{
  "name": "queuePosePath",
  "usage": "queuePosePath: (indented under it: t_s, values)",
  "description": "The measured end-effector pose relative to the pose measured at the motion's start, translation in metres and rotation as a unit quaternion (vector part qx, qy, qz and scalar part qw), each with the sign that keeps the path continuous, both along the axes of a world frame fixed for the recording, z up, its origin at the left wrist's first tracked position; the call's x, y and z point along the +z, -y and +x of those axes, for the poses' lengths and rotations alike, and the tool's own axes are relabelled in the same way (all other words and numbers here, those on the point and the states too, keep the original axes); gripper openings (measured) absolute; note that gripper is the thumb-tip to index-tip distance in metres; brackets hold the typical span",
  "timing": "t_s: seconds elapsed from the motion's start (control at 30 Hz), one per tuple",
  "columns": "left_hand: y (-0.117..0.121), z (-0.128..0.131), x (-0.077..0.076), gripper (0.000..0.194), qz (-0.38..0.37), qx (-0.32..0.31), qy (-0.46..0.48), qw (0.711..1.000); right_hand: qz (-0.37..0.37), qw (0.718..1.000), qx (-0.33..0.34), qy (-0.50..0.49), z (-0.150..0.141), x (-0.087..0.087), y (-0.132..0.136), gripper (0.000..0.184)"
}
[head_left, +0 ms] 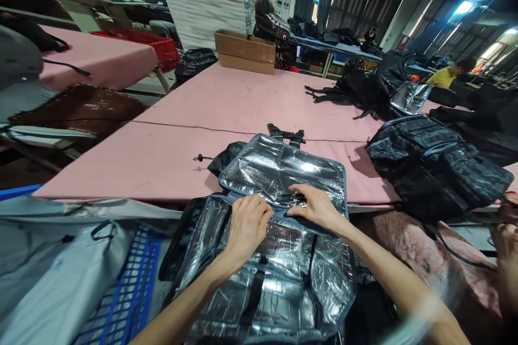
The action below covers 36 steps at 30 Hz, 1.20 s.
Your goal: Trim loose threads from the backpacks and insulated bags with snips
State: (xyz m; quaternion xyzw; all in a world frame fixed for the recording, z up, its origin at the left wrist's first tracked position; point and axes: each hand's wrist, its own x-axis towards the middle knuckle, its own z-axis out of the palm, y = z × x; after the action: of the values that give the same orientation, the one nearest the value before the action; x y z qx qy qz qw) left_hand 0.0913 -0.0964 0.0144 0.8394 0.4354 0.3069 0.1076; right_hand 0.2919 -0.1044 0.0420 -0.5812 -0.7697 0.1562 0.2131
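A backpack with a silver foil lining [279, 285] lies opened before me, its body hanging over the table's near edge. Its foil-lined flap [263, 164] is folded back onto the pink table, with black buckled straps [285, 133] beyond it. My left hand [250, 223] is closed at the seam between flap and body, its fingers curled over the blue-grey edging. On the flap's lower right part rests my right hand [318, 206], thumb and forefinger apart. Whether a small thing lies between them I cannot make out.
A dark patterned backpack [441, 161] sits to the right, near another person's hand [508, 237]. Black bags [364, 86] are piled behind it. A cardboard box [245, 51] stands at the far end. Below left are a blue crate [125, 291] and grey fabric [68, 280].
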Motion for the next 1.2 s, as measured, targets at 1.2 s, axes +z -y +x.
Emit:
queuePosePath:
  t_s: [1.2]
  values:
    - [-0.062, 0.018, 0.025, 0.027, -0.209, -0.109, -0.156, 0.959, 0.354, 0.884, 0.102, 0.287, 0.008, -0.008, 0.015, 0.017]
